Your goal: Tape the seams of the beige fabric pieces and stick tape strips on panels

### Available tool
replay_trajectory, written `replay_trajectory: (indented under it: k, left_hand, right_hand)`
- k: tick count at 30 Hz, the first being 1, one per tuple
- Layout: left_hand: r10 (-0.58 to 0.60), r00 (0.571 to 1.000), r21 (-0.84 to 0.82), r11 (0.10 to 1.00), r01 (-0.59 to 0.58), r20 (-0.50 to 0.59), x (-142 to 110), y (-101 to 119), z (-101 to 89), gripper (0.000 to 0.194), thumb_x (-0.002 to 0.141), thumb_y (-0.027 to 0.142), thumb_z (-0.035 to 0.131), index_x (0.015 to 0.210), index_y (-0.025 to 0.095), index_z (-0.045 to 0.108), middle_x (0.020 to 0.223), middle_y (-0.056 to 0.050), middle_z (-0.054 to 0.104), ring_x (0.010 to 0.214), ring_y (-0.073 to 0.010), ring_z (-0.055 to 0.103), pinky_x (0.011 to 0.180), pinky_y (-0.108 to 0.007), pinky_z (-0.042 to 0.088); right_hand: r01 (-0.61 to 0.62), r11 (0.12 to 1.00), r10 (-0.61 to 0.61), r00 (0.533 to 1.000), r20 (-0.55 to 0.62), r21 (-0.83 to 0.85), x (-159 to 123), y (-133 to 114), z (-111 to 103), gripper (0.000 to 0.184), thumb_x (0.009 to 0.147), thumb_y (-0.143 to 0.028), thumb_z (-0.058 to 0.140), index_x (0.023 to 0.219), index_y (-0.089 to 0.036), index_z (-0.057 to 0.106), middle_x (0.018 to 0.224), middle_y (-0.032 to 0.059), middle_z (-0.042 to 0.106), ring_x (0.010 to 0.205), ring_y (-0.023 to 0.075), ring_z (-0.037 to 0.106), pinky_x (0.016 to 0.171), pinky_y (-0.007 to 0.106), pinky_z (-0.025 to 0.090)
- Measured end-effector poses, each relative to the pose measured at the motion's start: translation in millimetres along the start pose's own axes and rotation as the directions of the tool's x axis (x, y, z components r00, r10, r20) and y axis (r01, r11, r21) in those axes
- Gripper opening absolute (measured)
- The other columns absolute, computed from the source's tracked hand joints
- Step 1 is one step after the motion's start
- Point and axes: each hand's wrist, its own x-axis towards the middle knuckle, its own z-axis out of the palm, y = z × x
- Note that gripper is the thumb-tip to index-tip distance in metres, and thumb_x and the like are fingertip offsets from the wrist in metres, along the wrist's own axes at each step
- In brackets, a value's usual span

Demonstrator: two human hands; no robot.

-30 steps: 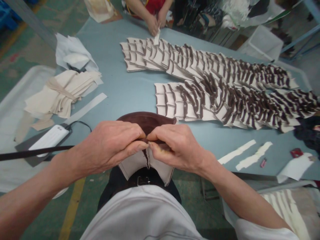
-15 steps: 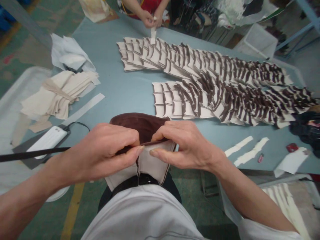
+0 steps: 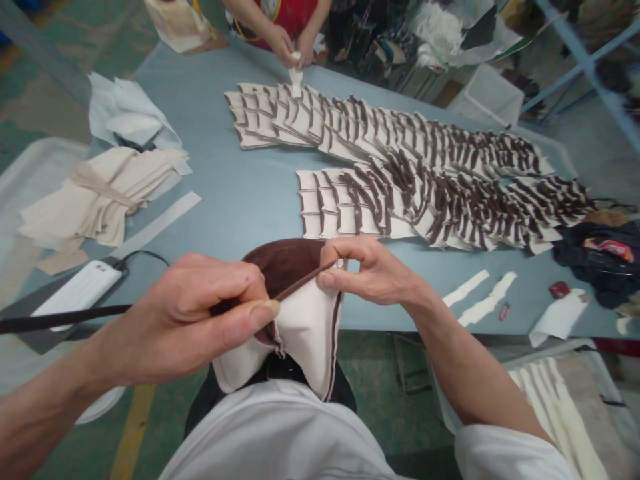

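Observation:
In front of my waist I hold an open-topped sewn fabric piece (image 3: 305, 327), cream outside with dark brown lining (image 3: 285, 263) and dark trim along its seams. My left hand (image 3: 215, 303) is closed, thumb and fingers pinching the near rim. My right hand (image 3: 365, 267) is closed on the same rim near its right corner, and the brown edge runs taut between the two. A dark brown strip (image 3: 65, 319) comes in from the left and passes behind my left wrist; its other end is hidden.
Two long rows of cream, brown-edged pieces (image 3: 313, 200) overlap on the blue table (image 3: 240, 200). Cream fabric (image 3: 100, 193) and a white device (image 3: 77, 297) lie left. Pale strips (image 3: 487, 300) lie right. Across the table, another person's hands (image 3: 295, 50) hold a pale strip.
My right hand has slid right along the rim, away from my left hand, leaving a straight stretch of edge between them. The table's contents have shifted slightly left in view.

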Motion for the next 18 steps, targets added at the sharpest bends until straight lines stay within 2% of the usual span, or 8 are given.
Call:
replay_trajectory:
  k: [3,6,10,14,18]
  left_hand:
    - [-0.005,0.999,-0.018,1.000,0.004,-0.038,-7,4,-0.9,0.033,0.104,0.019,0.054,0.072,0.024,0.049,0.057,0.008,0.053,0.046,-0.0083,0.043,0.048,-0.023,0.033]
    - [-0.014,0.997,0.157,0.987,0.027,-0.082,-15,-1,-2.9,0.037,0.105,0.024,0.053,0.068,0.024,0.048,0.055,0.007,0.047,0.047,-0.0094,0.042,0.051,-0.026,0.032]
    - [-0.167,0.975,0.289,0.936,0.203,-0.146,-22,-13,-5.7,0.035,0.108,0.032,0.049,0.075,0.023,0.057,0.065,0.006,0.060,0.057,-0.0102,0.053,0.062,-0.025,0.037]
    - [-0.235,0.969,0.285,0.926,0.246,-0.073,-22,-32,-9.2,0.031,0.109,0.029,0.047,0.082,0.021,0.061,0.077,0.002,0.067,0.074,-0.0153,0.060,0.075,-0.025,0.043]
    - [-0.131,0.991,0.199,0.972,0.125,0.017,-10,-44,-7.8,0.026,0.108,0.041,0.056,0.101,0.020,0.070,0.098,-0.003,0.076,0.093,-0.0207,0.066,0.089,-0.028,0.047]
  right_hand:
    - [-0.016,0.999,0.016,1.000,0.011,0.035,1,3,2,0.035,0.099,-0.043,0.069,0.077,-0.018,0.059,0.072,-0.0032,0.059,0.066,0.0100,0.050,0.062,0.021,0.039]
    - [0.001,0.992,-0.005,0.999,-0.035,-0.128,-1,4,2,0.044,0.098,-0.052,0.071,0.074,-0.019,0.056,0.069,-0.0042,0.053,0.063,0.0100,0.046,0.061,0.023,0.034]
    - [0.117,0.934,-0.144,0.988,-0.056,-0.337,-4,-3,-1,0.043,0.098,-0.052,0.072,0.076,-0.019,0.055,0.071,-0.0034,0.055,0.065,0.0109,0.047,0.066,0.026,0.034]
    - [0.241,0.907,-0.271,0.962,-0.037,-0.346,-3,-13,0,0.033,0.099,-0.040,0.075,0.080,-0.020,0.058,0.074,-0.0025,0.061,0.071,0.0131,0.053,0.073,0.028,0.039]
    - [0.290,0.921,-0.302,0.953,-0.005,-0.259,3,-20,8,0.030,0.098,-0.028,0.078,0.080,-0.020,0.056,0.076,-0.0027,0.064,0.073,0.0133,0.056,0.079,0.029,0.043]
